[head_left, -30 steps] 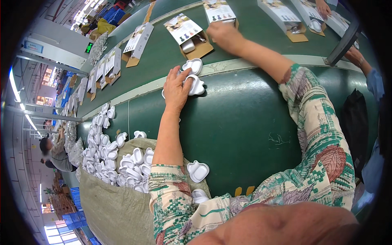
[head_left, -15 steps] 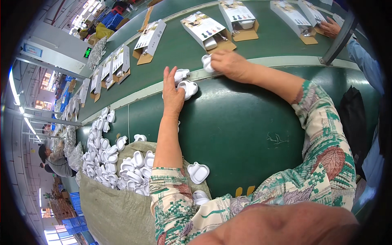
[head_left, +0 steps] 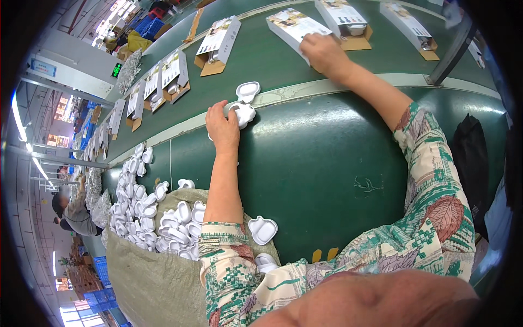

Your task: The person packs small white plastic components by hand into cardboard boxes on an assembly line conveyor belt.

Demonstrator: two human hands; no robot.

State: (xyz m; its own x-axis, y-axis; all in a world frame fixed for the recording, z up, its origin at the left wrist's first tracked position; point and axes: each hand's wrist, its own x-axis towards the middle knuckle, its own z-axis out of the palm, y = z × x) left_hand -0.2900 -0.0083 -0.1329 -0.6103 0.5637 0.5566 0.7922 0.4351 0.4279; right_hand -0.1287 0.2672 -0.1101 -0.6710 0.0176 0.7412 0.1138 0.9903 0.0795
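Note:
My left hand is at the near edge of the conveyor belt, its fingers curled round a white plastic dish with a wavy outline. Just beyond it another white dish lies across the belt's edge. Over on the belt, my right hand is closed at the near end of a printed carton. The hand covers that end, so what its fingers hold is hidden. Beside it stands an open carton with a white piece in its mouth.
Many white dishes are heaped on a greenish woven sack at my left. Single dishes lie near my left sleeve. More open cartons line the green belt. A metal post rises at the right.
My right hand has carried a white dish from the belt's edge to the carton's end. The cartons have shifted right. My left fingers have curled down. The other person's hand at far right has gone.

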